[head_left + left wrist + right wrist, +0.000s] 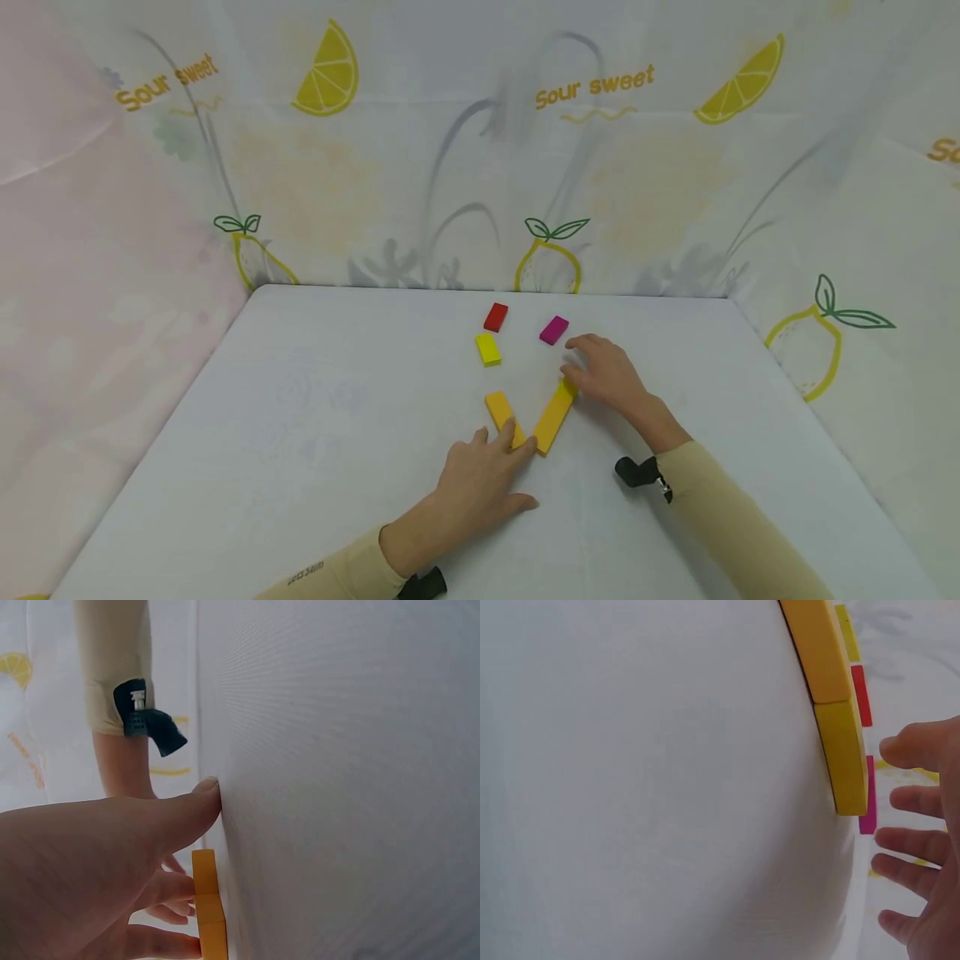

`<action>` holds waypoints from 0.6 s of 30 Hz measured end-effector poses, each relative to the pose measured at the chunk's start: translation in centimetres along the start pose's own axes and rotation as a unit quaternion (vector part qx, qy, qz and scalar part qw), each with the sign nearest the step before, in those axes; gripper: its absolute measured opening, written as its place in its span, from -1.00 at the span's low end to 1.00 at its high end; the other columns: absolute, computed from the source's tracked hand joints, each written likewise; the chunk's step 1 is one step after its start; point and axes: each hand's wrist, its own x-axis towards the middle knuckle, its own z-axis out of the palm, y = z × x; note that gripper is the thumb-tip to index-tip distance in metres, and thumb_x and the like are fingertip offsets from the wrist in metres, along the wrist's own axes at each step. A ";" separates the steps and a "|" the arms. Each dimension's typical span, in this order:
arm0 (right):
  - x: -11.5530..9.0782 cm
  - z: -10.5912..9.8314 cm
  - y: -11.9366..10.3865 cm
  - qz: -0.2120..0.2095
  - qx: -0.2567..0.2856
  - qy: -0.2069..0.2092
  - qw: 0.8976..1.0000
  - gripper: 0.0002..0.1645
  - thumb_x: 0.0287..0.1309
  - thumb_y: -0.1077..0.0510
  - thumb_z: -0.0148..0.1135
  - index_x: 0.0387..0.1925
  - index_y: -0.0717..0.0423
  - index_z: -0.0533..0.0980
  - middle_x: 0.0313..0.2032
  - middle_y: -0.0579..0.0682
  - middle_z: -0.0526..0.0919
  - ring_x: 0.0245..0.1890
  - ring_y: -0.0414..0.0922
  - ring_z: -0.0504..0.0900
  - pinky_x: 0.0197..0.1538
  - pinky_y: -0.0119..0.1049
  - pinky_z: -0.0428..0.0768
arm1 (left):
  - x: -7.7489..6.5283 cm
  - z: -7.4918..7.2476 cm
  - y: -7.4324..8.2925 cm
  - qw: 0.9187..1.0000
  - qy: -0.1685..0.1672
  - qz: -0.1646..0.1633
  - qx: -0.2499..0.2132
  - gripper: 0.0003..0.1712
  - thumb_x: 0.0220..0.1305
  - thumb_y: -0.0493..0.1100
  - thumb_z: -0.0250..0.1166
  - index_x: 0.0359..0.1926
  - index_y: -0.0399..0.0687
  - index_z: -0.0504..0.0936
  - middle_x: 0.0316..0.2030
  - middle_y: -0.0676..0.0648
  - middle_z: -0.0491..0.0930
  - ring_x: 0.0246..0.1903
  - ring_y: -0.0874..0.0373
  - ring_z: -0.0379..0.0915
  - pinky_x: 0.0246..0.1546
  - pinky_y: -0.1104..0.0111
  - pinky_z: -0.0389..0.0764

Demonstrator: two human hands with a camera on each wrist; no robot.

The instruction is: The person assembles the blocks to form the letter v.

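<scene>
Two rows of flat blocks meet in a V on the white table. An orange block (498, 406) forms the left side; my left hand (478, 477) lies over its near end, with straight fingertips touching the blocks around the point of the V. Along the right side lies another orange block (551, 427), with a yellow block (844, 757) end to end at its far end. My right hand (609, 373) is over that far end, its fingers spread and holding nothing. In the right wrist view a gap shows between thumb and yellow block.
Beyond the V lie a separate yellow block (488, 350), a red block (496, 317) and a magenta block (554, 331). The white table (300, 467) ends at a lemon-printed cloth (420, 167). Black wrist straps (636, 472) stick out by the sleeves.
</scene>
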 end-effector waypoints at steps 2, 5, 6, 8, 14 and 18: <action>0.3 0.0 0.2 0.003 -0.010 -0.003 1.000 -0.49 0.24 -0.01 0.23 0.16 0.15 0.53 0.22 0.18 0.55 0.23 0.17 0.50 0.32 0.15 0.42 | 0.0 0.0 0.0 1.000 -0.002 0.000 -0.001 -0.13 0.09 0.53 0.23 0.40 0.43 0.36 0.39 -0.03 0.39 0.00 -0.03 0.53 -0.48 0.29 0.47; 0.7 -0.2 0.5 0.010 -0.013 -0.009 1.000 -0.46 0.25 -0.03 0.22 0.19 0.15 0.51 0.25 0.19 0.52 0.25 0.18 0.48 0.33 0.15 0.41 | 0.0 0.0 0.0 1.000 0.000 0.000 -0.002 -0.13 0.09 0.53 0.23 0.39 0.43 0.36 0.39 -0.03 0.40 -0.01 -0.03 0.53 -0.48 0.28 0.47; 0.9 -0.2 0.6 0.014 -0.011 -0.011 1.000 -0.46 0.26 -0.03 0.21 0.19 0.15 0.50 0.26 0.19 0.51 0.26 0.18 0.47 0.33 0.14 0.41 | 0.0 0.1 0.0 1.000 0.000 0.000 -0.002 -0.13 0.09 0.53 0.24 0.39 0.43 0.37 0.39 -0.03 0.40 -0.01 -0.03 0.53 -0.47 0.28 0.47; 1.1 -0.2 0.7 0.023 0.005 -0.016 1.000 -0.44 0.27 -0.04 0.20 0.21 0.15 0.48 0.27 0.19 0.50 0.28 0.18 0.45 0.35 0.15 0.39 | 0.0 0.1 0.1 1.000 0.002 0.000 -0.003 -0.13 0.09 0.52 0.24 0.39 0.42 0.37 0.39 -0.04 0.40 -0.01 -0.03 0.53 -0.47 0.27 0.47; 2.1 -0.2 0.9 0.056 0.039 -0.032 0.997 -0.39 0.29 -0.06 0.20 0.28 0.12 0.43 0.32 0.18 0.45 0.33 0.17 0.39 0.38 0.14 0.35 | 0.1 0.0 0.1 1.000 -0.009 0.000 -0.013 -0.13 0.10 0.51 0.25 0.40 0.41 0.36 0.40 -0.05 0.39 0.00 -0.04 0.52 -0.44 0.27 0.51; 3.0 -0.3 1.2 0.047 0.020 -0.034 0.998 -0.39 0.30 -0.07 0.18 0.30 0.09 0.41 0.33 0.16 0.45 0.34 0.16 0.39 0.40 0.15 0.33 | 0.0 -0.1 0.1 1.000 -0.010 -0.001 -0.014 -0.13 0.09 0.51 0.25 0.40 0.41 0.36 0.40 -0.04 0.39 0.00 -0.03 0.52 -0.44 0.28 0.50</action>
